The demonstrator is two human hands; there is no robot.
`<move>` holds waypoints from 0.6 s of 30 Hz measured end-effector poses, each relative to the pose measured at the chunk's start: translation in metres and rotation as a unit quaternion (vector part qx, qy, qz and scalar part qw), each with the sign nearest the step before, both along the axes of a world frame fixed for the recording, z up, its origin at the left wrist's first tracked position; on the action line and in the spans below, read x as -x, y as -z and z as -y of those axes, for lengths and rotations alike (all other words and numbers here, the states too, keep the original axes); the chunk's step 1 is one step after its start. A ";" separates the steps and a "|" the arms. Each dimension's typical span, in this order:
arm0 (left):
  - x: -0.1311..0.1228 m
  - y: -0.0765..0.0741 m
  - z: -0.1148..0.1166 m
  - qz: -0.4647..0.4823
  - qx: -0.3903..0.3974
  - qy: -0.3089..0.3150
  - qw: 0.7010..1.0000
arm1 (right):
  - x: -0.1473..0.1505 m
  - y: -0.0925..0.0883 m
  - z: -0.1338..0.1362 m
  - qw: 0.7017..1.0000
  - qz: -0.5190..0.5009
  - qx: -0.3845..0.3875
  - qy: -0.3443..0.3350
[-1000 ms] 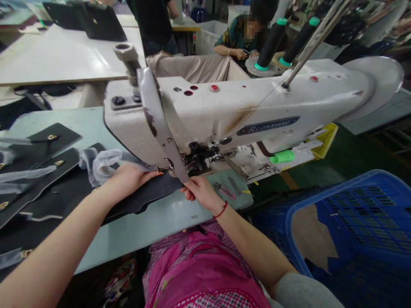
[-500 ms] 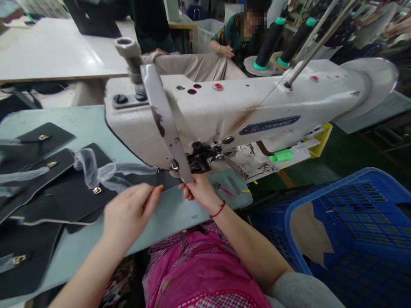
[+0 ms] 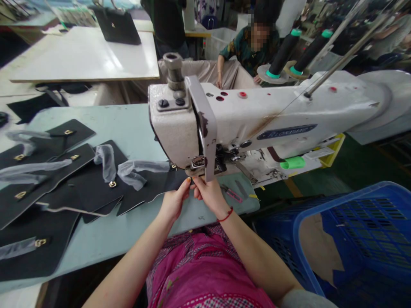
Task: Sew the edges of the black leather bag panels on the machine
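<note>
A black bag panel [image 3: 160, 183] with a strap wrapped in clear plastic lies partly under the head of a white sewing machine [image 3: 175, 132]. My left hand [image 3: 173, 203] is closed on the panel's near edge, its thumb on top close to the presser foot. Close beside it, my right hand [image 3: 210, 196] has its fingers curled in a pinch at the panel's right end, just below the needle area. The machine's metal guard and my own fingers hide the needle and the exact grip.
Several black panels [image 3: 99, 192] with gold buckles overlap on the table's left. Pink-handled thread snips [image 3: 231, 194] lie right of my hands. A blue plastic basket [image 3: 302, 239] stands at the right. Across the machine, a person [image 3: 247, 47] handles beige cloth.
My left hand has come down and right to the panel edge beside my right hand. The right hand stays near the presser foot. The view has shifted left.
</note>
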State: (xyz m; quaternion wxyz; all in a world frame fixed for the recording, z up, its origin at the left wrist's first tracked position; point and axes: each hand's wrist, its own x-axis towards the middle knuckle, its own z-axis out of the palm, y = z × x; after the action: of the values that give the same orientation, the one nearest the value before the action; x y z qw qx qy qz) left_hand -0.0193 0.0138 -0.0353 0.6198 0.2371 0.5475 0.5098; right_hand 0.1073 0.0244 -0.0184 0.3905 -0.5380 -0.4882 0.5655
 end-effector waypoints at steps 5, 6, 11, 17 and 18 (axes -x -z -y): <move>0.005 0.004 0.000 -0.045 -0.033 0.014 0.998 | 0.000 0.002 0.010 0.999 -0.012 -0.033 0.016; 0.005 0.004 0.000 -0.048 -0.023 0.013 0.998 | 0.001 0.002 0.012 0.999 -0.025 -0.028 0.019; 0.002 0.002 0.000 0.024 0.025 0.021 0.999 | 0.011 0.008 0.015 0.992 -0.100 -0.002 0.083; 0.005 0.006 -0.001 0.050 0.038 0.027 0.998 | 0.019 0.010 0.014 0.984 -0.121 -0.008 0.128; 0.007 0.008 -0.002 0.035 0.026 0.029 0.999 | 0.019 0.009 0.014 0.985 -0.111 -0.013 0.129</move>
State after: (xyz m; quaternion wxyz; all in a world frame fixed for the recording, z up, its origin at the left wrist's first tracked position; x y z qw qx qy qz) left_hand -0.0267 0.0155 -0.0429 0.6590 0.2190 0.5317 0.4847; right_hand 0.0884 0.0102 -0.0276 0.5188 -0.5253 -0.3752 0.5605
